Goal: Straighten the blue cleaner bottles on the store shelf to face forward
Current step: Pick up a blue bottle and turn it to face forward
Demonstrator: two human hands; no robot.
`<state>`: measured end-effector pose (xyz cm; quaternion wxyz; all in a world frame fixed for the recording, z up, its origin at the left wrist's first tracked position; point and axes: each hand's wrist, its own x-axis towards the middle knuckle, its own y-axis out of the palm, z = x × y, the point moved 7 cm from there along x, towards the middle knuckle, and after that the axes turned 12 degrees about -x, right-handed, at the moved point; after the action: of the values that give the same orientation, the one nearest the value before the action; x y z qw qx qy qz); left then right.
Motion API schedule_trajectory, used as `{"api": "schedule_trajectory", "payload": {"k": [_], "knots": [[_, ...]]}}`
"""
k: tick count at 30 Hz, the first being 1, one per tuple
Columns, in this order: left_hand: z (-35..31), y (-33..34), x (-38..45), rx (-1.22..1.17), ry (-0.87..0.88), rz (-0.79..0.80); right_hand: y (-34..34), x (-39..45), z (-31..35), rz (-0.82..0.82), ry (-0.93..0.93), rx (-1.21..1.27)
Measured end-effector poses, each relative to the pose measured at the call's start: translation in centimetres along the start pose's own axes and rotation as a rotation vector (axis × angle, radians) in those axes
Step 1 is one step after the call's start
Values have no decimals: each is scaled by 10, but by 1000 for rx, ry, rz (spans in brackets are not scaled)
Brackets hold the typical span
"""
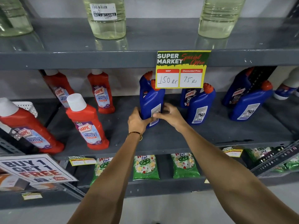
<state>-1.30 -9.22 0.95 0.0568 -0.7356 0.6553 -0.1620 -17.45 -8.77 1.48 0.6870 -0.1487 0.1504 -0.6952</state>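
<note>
Several blue cleaner bottles with red caps stand on the middle grey shelf (161,143). The front blue bottle (151,97) shows its back label, and both hands hold its lower part: my left hand (137,121) on its left side, my right hand (169,114) on its right. A second blue bottle (143,83) stands just behind it. To the right, another blue bottle (199,105) shows its back label, with a front-facing one (189,96) behind. Further right, a back-facing bottle (250,104) stands before a front-facing one (236,89).
Red Harpic bathroom cleaner bottles (87,122) stand on the shelf's left half. A yellow price card (181,70) hangs from the upper shelf edge, partly covering bottle tops. Clear liquid bottles (106,18) stand above. Green packets (145,167) lie on the shelf below.
</note>
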Motion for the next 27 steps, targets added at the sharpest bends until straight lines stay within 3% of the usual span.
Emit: {"api": "schedule_trajectory", "payload": {"k": [6,10,17,22,27], "knots": [[-17,-7,-10,157,123,-75,13,-1,5,-36,21,37],[-17,-13,-9,114,136,18,13,-3,9,-24,12,56],[5,-16,-5,-379,-126,378,10,-6,9,-5,15,162],[21,-8,-13,-709,-298,424,8,-9,8,33,19,193],[19,-2,-12,-842,-378,489,7,-9,10,58,4,238]]}}
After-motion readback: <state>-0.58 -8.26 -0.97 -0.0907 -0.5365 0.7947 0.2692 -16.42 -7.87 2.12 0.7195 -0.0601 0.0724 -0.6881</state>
